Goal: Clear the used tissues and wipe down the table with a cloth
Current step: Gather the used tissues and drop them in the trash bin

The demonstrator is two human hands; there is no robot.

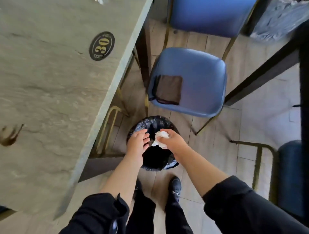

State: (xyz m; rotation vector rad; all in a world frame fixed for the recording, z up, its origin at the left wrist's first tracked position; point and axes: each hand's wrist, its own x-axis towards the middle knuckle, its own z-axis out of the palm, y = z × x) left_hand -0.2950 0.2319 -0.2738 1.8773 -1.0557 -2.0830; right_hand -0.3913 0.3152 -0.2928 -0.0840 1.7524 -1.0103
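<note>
Over a black-lined bin [157, 122] on the floor, my right hand [173, 142] grips a crumpled white tissue [160, 137]. My left hand [138, 143] hovers beside it above the bin's mouth, fingers straight and holding nothing. A brown folded cloth [169, 89] lies on the seat of the near blue chair [200, 80]. The stone-look table [50, 83] fills the left, with a brown spill [10, 136] near its left edge and a bit of white tissue [100, 1] at its far end.
An oval "30" number plate [102, 46] sits on the table. A second blue chair [210, 15] stands further back, a dark chair [291, 175] at the right. Another dark table's edge [304, 83] runs down the right side. My shoes stand just behind the bin.
</note>
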